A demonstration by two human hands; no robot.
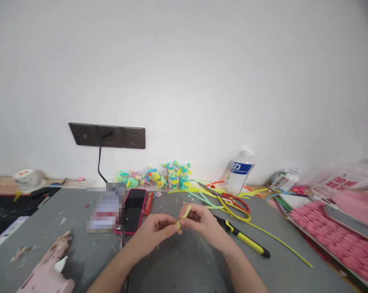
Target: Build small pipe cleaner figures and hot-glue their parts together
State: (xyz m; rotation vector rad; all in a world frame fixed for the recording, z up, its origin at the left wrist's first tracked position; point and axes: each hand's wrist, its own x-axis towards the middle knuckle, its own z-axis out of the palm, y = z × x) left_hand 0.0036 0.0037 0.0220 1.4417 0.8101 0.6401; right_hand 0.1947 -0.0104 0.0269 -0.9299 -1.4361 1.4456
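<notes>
Above the middle of the grey mat (177, 268), my left hand (155, 232) and my right hand (202, 221) meet with fingertips almost touching. Between them is a short pale-yellow strip (187, 211), pinched by both hands. One end sticks up past my right fingers, and its lower part is partly covered by fingertips. Close behind my right hand lie long yellow and green strips (275, 236) and scissors (235, 205) with red and yellow handles. Just right of that wrist is a tool with a yellow-and-black handle (247, 242). A pink-edged phone (135, 211) lies beyond my left hand.
A pink glue gun (46, 272) lies at the lower left. Small colourful figures (173, 175) stand along the wall, with a white-and-blue bottle (239, 173) farther right. Pink woven material (333, 236) covers the right side. A cord (99, 158) hangs from the wall socket (107, 135).
</notes>
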